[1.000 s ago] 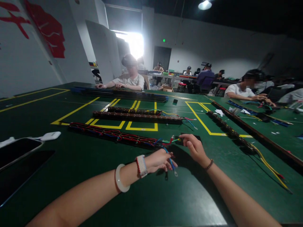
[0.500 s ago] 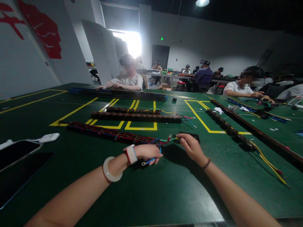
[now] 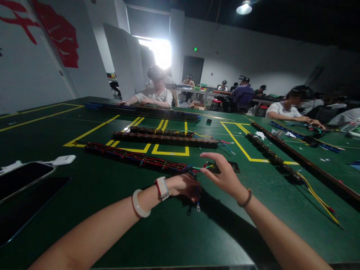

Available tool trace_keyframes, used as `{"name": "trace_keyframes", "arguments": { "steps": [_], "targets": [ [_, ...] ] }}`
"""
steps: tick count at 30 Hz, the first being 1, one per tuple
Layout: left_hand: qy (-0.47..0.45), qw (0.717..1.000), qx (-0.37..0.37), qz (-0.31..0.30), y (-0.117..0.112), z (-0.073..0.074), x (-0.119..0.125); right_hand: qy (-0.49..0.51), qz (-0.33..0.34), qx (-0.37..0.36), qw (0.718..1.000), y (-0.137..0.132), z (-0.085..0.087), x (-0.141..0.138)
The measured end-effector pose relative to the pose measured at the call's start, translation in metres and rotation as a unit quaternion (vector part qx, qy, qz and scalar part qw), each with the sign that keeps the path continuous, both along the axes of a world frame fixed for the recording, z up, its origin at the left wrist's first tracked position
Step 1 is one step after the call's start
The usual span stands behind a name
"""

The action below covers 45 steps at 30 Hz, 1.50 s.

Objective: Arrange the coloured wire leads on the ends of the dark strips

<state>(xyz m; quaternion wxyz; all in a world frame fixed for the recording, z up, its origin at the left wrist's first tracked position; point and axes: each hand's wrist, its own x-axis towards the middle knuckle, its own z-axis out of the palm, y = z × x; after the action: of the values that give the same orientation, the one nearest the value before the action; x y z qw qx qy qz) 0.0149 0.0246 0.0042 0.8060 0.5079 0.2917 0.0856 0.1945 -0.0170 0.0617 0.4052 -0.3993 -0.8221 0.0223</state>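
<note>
My left hand (image 3: 187, 185) is curled at the right end of the nearest wired strip (image 3: 135, 157), a long dark bar with red and blue wires along it. A blue wire (image 3: 198, 195) comes out from its shadowed fingers, its metal ring terminal pointing down to the table. My right hand (image 3: 225, 174) hovers just right of it, thumb and forefinger spread and nothing between them. Behind those fingers, a green wire (image 3: 208, 167) and a red wire, partly hidden, stick out from the strip end over a small black flat piece (image 3: 234, 167).
Two more wired strips (image 3: 165, 139) lie behind, by yellow tape lines. Further strips (image 3: 272, 155) run along the right, yellow wires (image 3: 317, 191) trailing. Phones (image 3: 28, 174) and a white device (image 3: 64, 160) are at the left. Co-workers sit across the table (image 3: 157, 240) and to the right.
My right hand has let go of the green wire and spread its fingers. My left hand has shifted slightly right and down, and the blue wire's terminal now points down instead of left.
</note>
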Motion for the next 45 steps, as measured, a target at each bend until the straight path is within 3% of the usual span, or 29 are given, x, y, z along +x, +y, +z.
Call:
{"name": "trace_keyframes", "arguments": {
  "steps": [3,7,11,14,17,21,28,39,45],
  "targets": [
    [0.024,1.0,-0.008,0.011,-0.002,0.002,0.002,-0.083,-0.022,0.021,0.996,0.009,0.012,-0.004],
    [0.026,0.999,-0.028,0.009,0.0,-0.004,0.005,-0.125,-0.059,-0.021,0.99,0.03,0.016,0.026],
    [0.004,0.998,-0.06,0.01,0.003,-0.007,0.006,-0.2,-0.067,-0.107,0.972,0.044,0.001,0.066],
    [-0.015,0.996,-0.089,0.023,0.001,-0.005,0.008,-0.262,-0.057,-0.16,0.95,0.048,-0.017,0.079],
    [-0.033,0.993,-0.107,0.047,-0.004,-0.003,0.011,-0.307,-0.036,-0.16,0.937,0.05,-0.028,0.075],
    [-0.055,0.989,-0.11,0.083,-0.01,-0.004,0.016,-0.354,-0.018,-0.154,0.922,0.055,-0.022,0.06],
    [-0.087,0.977,-0.134,0.145,-0.016,-0.009,0.023,-0.337,-0.011,-0.291,0.895,0.044,0.001,0.047],
    [-0.081,0.972,-0.129,0.18,-0.026,-0.015,0.03,-0.254,-0.026,-0.344,0.904,0.004,-0.003,0.029],
    [-0.081,0.973,-0.12,0.18,-0.027,-0.012,0.032,-0.245,-0.014,-0.35,0.904,0.004,0.002,0.032]
  ]
}}
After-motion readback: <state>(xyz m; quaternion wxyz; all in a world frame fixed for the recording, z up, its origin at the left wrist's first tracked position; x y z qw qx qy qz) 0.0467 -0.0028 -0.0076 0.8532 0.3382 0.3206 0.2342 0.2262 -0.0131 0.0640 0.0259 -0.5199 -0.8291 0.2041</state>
